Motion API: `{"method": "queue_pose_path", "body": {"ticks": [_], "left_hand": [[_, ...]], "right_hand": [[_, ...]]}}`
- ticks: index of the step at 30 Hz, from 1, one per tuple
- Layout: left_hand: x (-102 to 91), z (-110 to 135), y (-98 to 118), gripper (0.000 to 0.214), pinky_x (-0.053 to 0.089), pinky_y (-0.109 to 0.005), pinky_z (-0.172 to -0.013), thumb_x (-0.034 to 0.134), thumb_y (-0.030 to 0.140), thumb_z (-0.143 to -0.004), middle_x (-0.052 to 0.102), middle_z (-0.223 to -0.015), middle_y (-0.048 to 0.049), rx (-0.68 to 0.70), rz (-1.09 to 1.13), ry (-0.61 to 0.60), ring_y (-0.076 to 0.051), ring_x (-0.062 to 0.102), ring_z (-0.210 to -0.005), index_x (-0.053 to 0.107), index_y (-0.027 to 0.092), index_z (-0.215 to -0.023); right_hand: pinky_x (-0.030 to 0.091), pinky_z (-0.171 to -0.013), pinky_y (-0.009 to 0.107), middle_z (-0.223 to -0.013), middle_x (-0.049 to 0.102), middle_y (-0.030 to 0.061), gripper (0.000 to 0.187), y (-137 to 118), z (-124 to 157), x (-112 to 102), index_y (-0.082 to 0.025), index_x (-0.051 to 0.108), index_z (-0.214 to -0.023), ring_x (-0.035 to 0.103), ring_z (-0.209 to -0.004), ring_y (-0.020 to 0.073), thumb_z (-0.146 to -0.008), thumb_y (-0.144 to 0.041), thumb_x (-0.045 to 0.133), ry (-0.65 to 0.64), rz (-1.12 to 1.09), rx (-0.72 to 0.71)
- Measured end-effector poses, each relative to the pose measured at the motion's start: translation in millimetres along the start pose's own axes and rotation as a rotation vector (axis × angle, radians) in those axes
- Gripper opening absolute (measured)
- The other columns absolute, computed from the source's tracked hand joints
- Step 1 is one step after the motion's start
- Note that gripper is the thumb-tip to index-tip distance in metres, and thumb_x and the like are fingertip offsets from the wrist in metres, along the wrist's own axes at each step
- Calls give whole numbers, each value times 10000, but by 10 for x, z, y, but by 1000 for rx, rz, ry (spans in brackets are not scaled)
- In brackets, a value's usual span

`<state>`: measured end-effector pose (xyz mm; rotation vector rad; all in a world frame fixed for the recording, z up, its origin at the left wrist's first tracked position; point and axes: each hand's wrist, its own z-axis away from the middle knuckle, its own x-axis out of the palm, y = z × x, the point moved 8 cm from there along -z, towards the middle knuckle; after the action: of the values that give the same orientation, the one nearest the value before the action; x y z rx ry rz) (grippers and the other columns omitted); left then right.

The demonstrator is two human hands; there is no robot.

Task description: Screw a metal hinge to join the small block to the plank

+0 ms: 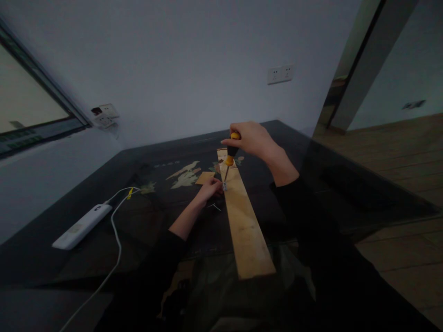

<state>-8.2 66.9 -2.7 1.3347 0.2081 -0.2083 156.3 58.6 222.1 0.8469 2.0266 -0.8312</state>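
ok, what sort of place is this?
Likely a room in a home, though an office is possible: a dark table with pale decorative motifs, a plank-patterned floor, and wall sockets.

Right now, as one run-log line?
left hand: at small metal piece | right hand: gripping screwdriver, tip down at small metal piece | board: on table, near end overhanging

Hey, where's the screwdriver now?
The screwdriver is near the centre of the head view, gripped in the right hand and pointing down at the left edge of the wooden board.
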Motion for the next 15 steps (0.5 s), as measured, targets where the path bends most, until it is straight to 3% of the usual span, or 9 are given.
{"method": "queue_pose_path", "body": {"ticks": [11,15], "left_hand": [[25,-8,47,102,436,-180,-506,563,230,-873,601,-663,0,-30,-45,-42,-89,581,-544,504,163,-822],[17,-12,38,129,433,-184,-499,601,232,-856,597,-661,5,-35,-54,-15,-93,576,-542,497,170,-812]], "right_hand": [[367,-680,323,-917,679,135,441,-6,7,41,-176,668,-986,599,-820,235,-903,-556,460,68,128,131],[386,-642,296,-910,671,100,376,30,-6,105,-175,621,-1012,586,-743,184,-881,-516,531,-51,-68,47]]}}
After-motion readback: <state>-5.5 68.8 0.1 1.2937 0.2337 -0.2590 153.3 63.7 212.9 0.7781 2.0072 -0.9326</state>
